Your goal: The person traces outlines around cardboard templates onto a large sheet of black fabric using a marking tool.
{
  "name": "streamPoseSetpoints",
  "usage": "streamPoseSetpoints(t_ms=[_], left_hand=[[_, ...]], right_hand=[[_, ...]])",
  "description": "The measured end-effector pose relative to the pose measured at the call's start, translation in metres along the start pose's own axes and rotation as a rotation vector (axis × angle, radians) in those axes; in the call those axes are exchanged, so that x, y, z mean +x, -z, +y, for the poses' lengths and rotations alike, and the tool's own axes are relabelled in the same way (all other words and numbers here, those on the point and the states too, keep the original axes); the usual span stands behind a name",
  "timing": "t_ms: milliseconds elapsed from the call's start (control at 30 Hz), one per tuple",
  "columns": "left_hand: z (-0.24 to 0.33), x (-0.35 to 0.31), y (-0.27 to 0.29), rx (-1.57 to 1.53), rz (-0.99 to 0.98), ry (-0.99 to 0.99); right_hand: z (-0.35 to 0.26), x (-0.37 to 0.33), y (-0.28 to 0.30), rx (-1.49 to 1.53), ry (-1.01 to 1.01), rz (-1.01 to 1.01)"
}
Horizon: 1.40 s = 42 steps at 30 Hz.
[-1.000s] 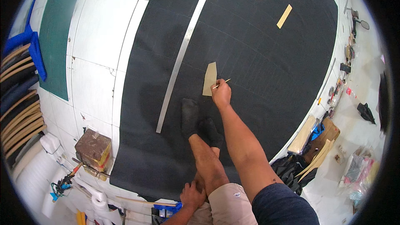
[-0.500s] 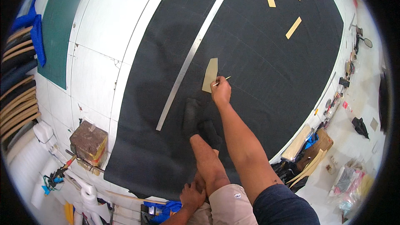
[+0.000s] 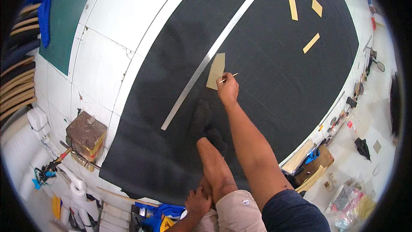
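My right hand is closed on a thin, pale, pencil-like stick, held almost level. Under its thumb side lies the lower right edge of a flat tan template with angled corners. That template rests on a large black sheet of material. Just left of it, a long metal ruler runs slantwise across the sheet, close to the template's upper left side. My left hand rests on my bare leg, fingers loosely bent and partly apart, holding no object.
Several yellow pieces, including a long strip and a diamond, lie farther off on the sheet. My dark-socked foot stands on it near the ruler. A brown block-shaped box sits left; bags and small tools line the right.
The view has turned, bringing the ruler's far end into sight. The template now lies nearer the ruler, and my right hand sits slightly higher along its edge. My left hand stays on the leg.
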State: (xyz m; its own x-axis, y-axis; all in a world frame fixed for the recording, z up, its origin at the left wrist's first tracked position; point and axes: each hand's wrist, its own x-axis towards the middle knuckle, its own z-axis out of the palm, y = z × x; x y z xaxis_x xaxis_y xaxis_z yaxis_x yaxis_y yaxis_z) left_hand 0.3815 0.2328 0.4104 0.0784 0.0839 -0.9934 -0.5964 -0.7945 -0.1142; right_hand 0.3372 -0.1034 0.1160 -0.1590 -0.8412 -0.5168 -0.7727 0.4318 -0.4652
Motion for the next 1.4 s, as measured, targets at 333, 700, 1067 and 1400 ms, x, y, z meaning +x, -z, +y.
streamPoseSetpoints(t_ms=[333, 700, 1067, 1400], left_hand=[[0.0, -0.001, 0.001, -0.062, -0.057, 0.036], [0.0, 0.0, 0.001, -0.072, -0.047, 0.06], [-0.006, 0.007, 0.005, -0.052, 0.001, 0.038], [-0.016, 0.01, -0.003, -0.054, 0.102, 0.015]], right_hand=[[-0.023, 0.007, -0.026, -0.086, 0.018, -0.018], [-0.066, 0.036, -0.037, -0.063, -0.025, -0.107], [-0.119, 0.043, -0.044, 0.0, -0.059, -0.15], [-0.151, 0.045, -0.069, 0.046, 0.031, -0.18]])
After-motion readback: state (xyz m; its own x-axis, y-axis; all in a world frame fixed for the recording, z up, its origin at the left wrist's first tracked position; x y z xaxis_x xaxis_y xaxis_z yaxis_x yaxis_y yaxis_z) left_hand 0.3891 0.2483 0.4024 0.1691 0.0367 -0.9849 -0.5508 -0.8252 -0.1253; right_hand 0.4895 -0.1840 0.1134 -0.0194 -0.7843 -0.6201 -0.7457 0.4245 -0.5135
